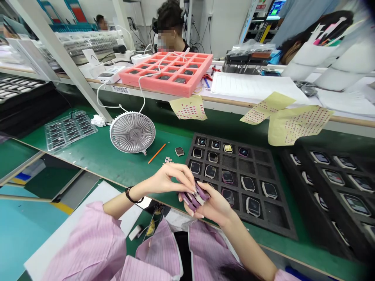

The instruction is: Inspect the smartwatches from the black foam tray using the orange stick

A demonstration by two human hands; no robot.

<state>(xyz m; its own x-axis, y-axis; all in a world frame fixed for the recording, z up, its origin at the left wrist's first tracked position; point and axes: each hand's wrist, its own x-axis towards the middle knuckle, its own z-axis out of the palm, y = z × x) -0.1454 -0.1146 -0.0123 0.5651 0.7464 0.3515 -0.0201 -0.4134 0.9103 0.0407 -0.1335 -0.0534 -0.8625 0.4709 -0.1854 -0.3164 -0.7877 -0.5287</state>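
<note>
In front of my chest, my right hand [216,205] is wrapped round a small bundle of purple watch cases [190,203], with a whitish strip showing between them. My left hand [172,177] reaches over from the left, its fingers pinched on the top of the same cases. How many there are is hidden by my fingers. Just beyond and to the right lies a black foam tray [254,158] with smartwatches in many of its pockets. A single smartwatch [179,151] lies on the green bench behind my left hand.
A grey fan [133,132], an orange stick [157,153] and a clear plastic tray [70,130] are on the bench's left. More black trays [336,187] stand right. A pink foam tray [187,88] rests on the shelf; yellow notes [295,127] hang from its edge. A person sits opposite.
</note>
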